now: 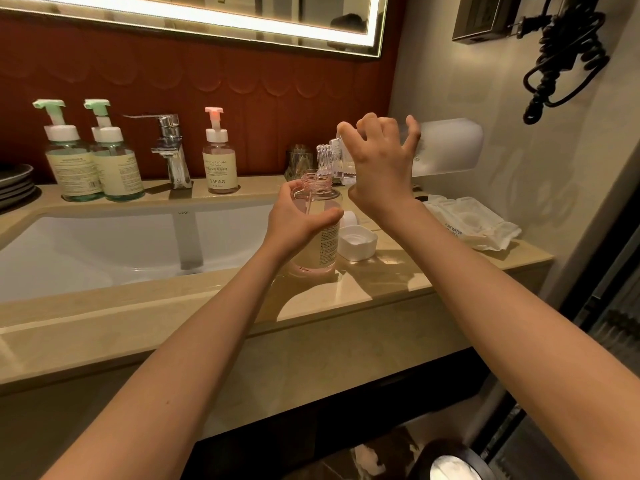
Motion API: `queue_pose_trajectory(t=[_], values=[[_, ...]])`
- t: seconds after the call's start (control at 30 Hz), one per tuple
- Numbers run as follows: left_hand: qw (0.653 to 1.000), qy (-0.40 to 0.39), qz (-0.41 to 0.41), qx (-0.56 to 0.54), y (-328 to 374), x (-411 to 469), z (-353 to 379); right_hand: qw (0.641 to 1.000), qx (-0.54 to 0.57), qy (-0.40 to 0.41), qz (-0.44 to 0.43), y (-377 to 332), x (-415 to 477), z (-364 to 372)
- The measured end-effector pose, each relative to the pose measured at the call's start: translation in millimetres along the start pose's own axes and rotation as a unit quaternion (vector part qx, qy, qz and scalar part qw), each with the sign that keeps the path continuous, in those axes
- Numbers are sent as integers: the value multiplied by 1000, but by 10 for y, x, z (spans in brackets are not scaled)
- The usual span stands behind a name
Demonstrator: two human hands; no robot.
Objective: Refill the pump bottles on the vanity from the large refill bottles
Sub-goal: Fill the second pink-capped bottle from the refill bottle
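In the head view, pouring is judged under way. The clear pink-tinted, open-necked pump bottle point(327, 244), standing on the beige stone vanity counter point(381, 289), is gripped by the left hand point(294, 223). The large translucent white refill bottle point(450, 147) is held tipped over its neck by the right hand point(381, 168). A steady tilt is called for next. "YAPING" is read on the capped pink-pump bottle point(220, 168), "PURE WATER" on the white wipes packet point(471, 220).

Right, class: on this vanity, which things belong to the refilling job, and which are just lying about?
In the job: open pump bottle, held by the left hand; refill bottle, tilted over it by the right hand; white cap; pink pump bottle; left green pump bottle; right green pump bottle.
Lying about: tap; stacked plates; wipes packet; coiled cord.
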State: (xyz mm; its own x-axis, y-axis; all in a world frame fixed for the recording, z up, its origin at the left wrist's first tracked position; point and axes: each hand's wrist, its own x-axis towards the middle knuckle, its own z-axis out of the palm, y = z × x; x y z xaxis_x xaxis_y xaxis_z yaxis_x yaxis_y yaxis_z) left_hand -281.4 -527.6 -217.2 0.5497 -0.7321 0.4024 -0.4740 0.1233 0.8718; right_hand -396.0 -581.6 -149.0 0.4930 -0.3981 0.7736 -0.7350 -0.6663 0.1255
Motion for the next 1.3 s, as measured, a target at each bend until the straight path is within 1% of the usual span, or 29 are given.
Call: queue_pose_trajectory(t=[0.4, 0.57, 1.3], values=[[1000, 0, 0, -3, 9, -6, -2, 1000, -2, 11, -3, -6, 4, 16], [1000, -3, -1, -4, 10, -1, -2, 1000, -5, 0, -3, 1, 1, -10], [1000, -1, -1, -2, 28, -13, -6, 1000, -2, 4, -4, -2, -8, 0]])
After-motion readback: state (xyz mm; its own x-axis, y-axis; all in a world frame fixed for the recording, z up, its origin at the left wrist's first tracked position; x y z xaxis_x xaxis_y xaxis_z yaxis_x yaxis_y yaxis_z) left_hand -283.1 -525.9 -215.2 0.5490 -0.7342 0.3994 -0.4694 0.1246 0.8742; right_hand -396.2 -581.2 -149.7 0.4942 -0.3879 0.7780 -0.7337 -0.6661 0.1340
